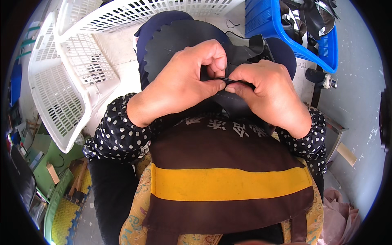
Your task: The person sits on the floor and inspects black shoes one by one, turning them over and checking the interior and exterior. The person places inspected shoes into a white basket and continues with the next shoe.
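Note:
My left hand (179, 81) and my right hand (271, 87) meet above my lap, thumbs nearly tip to tip. Both pinch the edge of a black leather-like piece (233, 102), which shows a line of pale stitching. Its far parts are hidden under my fingers. Beneath my hands, a larger black sheet (163, 53) with a scalloped left edge lies over my knees. Beyond my right fingers, a bent black flap (258, 45) sticks up.
White perforated plastic baskets (61, 92) stand at the left and far side. At the far right, a blue crate (265, 24) holds black and white pieces. A grey wall (355, 118) runs along the right. My brown apron (228, 151) covers my lap.

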The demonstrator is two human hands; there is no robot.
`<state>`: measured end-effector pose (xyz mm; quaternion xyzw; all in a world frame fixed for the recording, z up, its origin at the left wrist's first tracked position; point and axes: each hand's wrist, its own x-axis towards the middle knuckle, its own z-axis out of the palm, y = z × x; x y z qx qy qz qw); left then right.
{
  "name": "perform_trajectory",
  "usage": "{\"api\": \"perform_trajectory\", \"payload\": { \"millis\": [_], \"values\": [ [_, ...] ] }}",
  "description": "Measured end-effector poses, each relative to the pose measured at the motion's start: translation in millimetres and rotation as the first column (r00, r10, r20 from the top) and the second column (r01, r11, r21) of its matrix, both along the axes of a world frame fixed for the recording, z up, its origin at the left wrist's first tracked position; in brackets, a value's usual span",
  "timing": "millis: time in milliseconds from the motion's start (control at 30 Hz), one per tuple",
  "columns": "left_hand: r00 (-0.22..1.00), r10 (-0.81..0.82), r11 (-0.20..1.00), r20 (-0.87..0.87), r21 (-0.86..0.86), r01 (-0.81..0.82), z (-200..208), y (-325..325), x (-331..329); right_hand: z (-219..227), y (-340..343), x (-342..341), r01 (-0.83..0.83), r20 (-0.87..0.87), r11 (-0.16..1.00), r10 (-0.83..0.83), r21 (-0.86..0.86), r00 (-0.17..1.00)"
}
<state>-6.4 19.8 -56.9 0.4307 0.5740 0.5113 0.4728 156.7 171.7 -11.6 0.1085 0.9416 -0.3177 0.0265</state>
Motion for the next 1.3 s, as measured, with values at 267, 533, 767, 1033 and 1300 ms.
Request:
{"api": "perform_trajectory", "payload": {
  "millis": [267,533,767,1033,1300],
  "values": [
    [0.974,0.052,0.997,-0.222,0.064,-0.038,2,-1,5,-1,8,0,-0.085,0.025,0.994,0.083,0.069,0.996],
    [0.826,-0.098,0.973,-0.556,0.120,0.196,-9,8,-2,-1,2,8,-0.095,-0.207,0.984,0.125,0.152,0.970],
    [0.857,0.041,0.969,-0.514,0.230,0.092,-15,1,-7,-6,9,11,-0.018,-0.283,0.990,0.058,0.143,0.957],
    [0.949,-0.108,0.993,-0.297,0.020,0.120,5,-1,-28,-11,9,9,-0.033,-0.275,0.987,0.076,0.157,0.958],
    [0.946,-0.229,0.973,-0.230,-0.095,0.212,1,38,15,-14,7,17,-0.039,-0.312,0.909,0.182,0.414,0.933]
  ]
}}
